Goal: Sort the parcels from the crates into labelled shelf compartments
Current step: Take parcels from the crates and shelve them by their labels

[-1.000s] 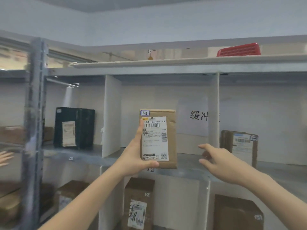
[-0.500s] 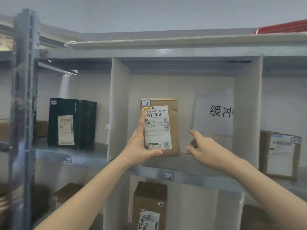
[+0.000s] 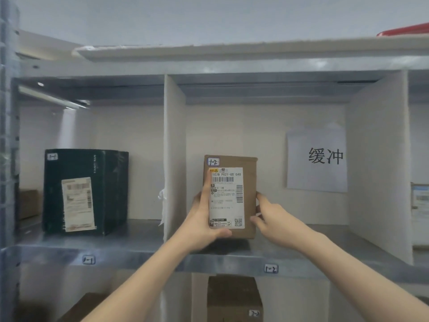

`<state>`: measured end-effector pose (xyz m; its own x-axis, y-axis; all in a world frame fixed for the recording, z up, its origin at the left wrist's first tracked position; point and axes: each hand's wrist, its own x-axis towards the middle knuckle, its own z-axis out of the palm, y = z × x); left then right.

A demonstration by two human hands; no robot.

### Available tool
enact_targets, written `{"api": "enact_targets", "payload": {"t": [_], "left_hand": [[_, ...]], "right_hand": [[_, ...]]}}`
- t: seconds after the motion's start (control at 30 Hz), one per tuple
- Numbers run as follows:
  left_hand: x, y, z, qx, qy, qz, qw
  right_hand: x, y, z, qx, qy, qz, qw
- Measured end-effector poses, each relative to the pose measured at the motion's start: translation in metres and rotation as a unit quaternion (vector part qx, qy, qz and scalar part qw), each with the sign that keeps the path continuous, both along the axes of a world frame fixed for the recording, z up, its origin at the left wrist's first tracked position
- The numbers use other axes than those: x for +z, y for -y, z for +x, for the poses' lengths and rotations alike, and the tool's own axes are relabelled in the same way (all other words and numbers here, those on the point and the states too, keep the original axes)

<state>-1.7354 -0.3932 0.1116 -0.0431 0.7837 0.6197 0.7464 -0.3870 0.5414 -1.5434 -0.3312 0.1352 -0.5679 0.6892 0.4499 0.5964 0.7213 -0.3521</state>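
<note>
The upright brown cardboard parcel point(image 3: 249, 182), with a white shipping label and a "1-2" tag, sits in the middle compartment of the grey metal shelf point(image 3: 139, 254). The "1-2" edge sticker point(image 3: 271, 268) lies at its 5 o'clock. The left hand point(image 3: 202, 226) grips its 7 o'clock corner, thumb curled across the label's foot and forefinger straight up the label's edge. The right hand point(image 3: 274, 217) pinches its 3 o'clock side with curled fingers. A dark green box point(image 3: 104, 182) stands at 9 o'clock, beyond the white divider panel point(image 3: 174, 147).
</note>
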Motion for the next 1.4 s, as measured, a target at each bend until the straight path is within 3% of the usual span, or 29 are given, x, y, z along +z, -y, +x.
{"api": "enact_targets", "payload": {"t": [0.6,0.93,1.17,1.4], "left_hand": [[-0.026,-0.009,-0.015,0.039,0.02,0.006,0.999],[-0.023,0.011,-0.014,0.082,-0.023,0.018,0.996],[0.001,0.051,-0.004,0.17,-0.074,0.064,0.981],[0.034,0.051,0.03,0.086,-0.09,0.106,0.987]], "right_hand": [[-0.014,-0.001,-0.02,-0.03,0.022,0.011,0.999],[-0.013,0.006,-0.016,-0.067,0.038,0.016,0.997],[-0.003,0.007,-0.007,-0.095,0.08,0.037,0.992],[0.008,0.018,0.014,-0.095,0.082,0.073,0.989]]}}
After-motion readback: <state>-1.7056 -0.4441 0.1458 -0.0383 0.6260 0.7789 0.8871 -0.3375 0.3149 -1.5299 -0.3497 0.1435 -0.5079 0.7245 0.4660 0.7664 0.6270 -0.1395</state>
